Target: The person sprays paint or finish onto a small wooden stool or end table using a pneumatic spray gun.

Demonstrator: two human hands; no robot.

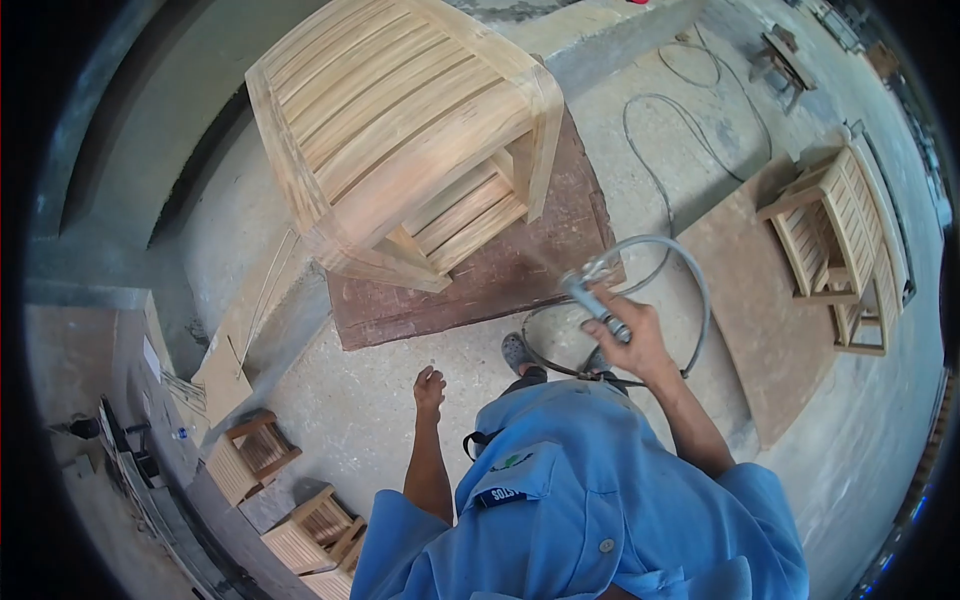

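Observation:
My right hand (635, 335) is wrapped round a metal spray gun (597, 305), whose nozzle points up and left. A faint mist shows in front of the nozzle. From the gun a grey hose (704, 290) loops round to the right and down by my legs. Ahead stands a slatted light-wood table (400, 95) with a lower slatted shelf (470, 217). It rests on a dark reddish-brown board (470, 292). My left hand (430, 388) hangs in the air below the board, its fingers loosely curled with nothing visible in them.
More slatted wooden pieces (840, 230) stand on a brown sheet (760, 310) at right. Small wooden pieces (253, 458) sit at lower left. Hose coils (655, 150) lie across the concrete floor. A low bench (785, 62) is at upper right, and a concrete ledge (620, 40) runs behind the table.

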